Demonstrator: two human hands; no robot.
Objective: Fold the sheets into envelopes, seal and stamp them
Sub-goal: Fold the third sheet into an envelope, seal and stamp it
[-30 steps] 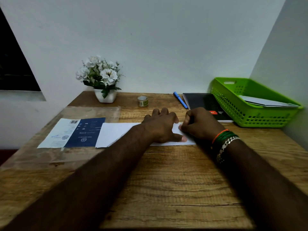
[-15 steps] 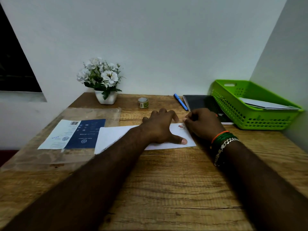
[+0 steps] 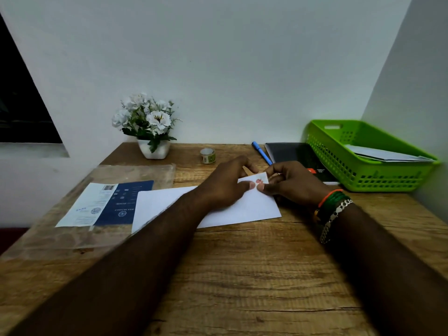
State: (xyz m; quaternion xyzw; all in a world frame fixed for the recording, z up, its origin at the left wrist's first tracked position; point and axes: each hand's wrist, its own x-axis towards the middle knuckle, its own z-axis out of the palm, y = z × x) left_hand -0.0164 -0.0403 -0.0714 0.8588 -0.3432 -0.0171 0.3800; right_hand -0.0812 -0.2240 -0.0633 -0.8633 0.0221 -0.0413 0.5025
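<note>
Both hands [image 3: 228, 183] [image 3: 291, 183] pinch the stamp [image 3: 260, 179] over the envelope [image 3: 242, 209], lying left-right.

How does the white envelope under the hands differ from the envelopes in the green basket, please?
The white envelope lies flat on the wooden desk; the envelopes in the basket sit stacked inside the green basket. The desk envelope is being handled: the left hand and the right hand work at the red stamp on its corner, while the basket ones lie untouched. Both are white paper.
</note>
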